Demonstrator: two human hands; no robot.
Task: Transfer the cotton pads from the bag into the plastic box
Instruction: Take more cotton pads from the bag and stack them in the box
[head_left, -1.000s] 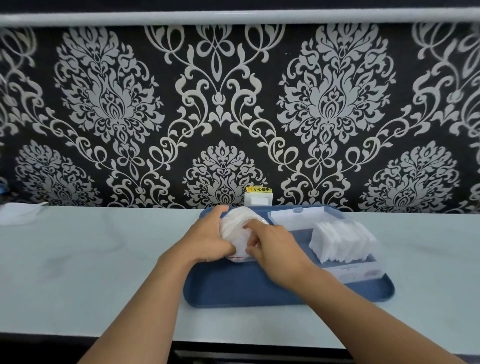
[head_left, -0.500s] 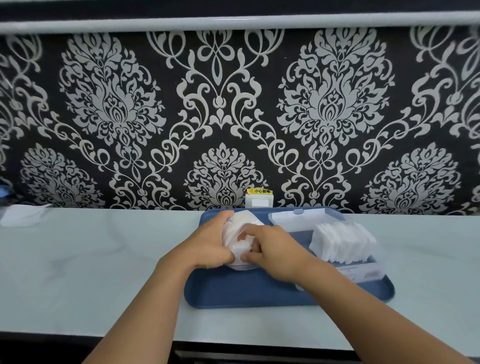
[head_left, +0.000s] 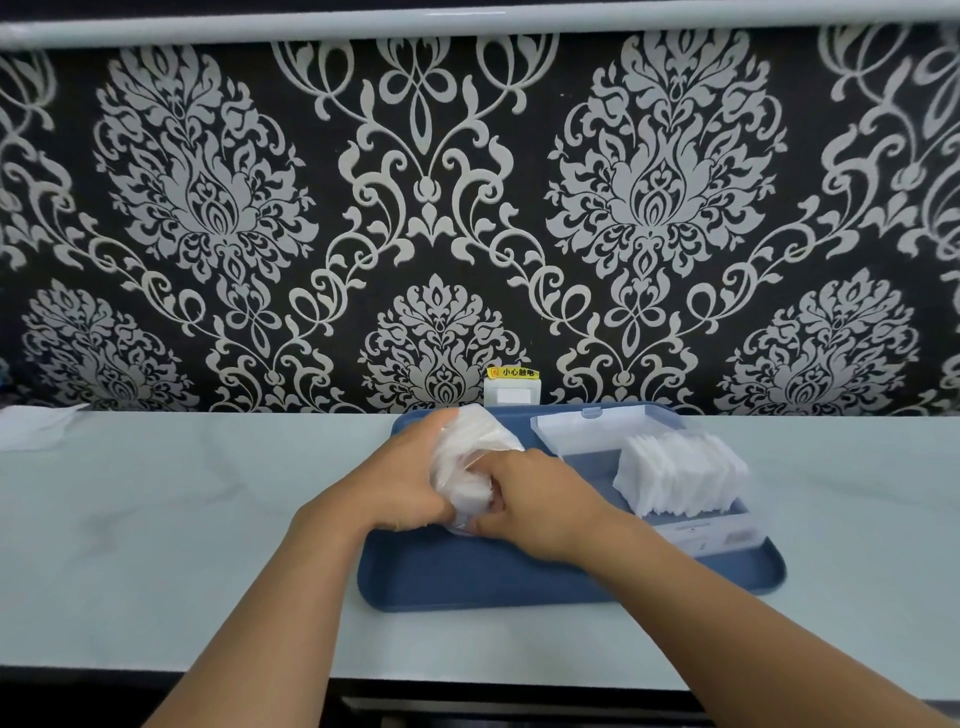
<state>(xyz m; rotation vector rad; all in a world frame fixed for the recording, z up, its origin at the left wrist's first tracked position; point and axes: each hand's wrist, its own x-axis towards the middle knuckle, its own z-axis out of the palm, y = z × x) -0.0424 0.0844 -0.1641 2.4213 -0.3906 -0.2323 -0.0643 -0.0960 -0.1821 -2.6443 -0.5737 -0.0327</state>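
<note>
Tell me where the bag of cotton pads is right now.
In the head view the bag is held between the left hand and right hand over the blue tray's left half, left of the plastic box.

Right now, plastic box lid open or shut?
Open. The plastic box sits on the blue tray with its clear lid folded back, and a stack of cotton pads stands exposed inside.

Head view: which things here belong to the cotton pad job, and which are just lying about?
Job:
bag, gripped by left hand and right hand
cotton pads
plastic box
blue tray

Lying about:
wall socket
white paper at the counter's far left
</note>
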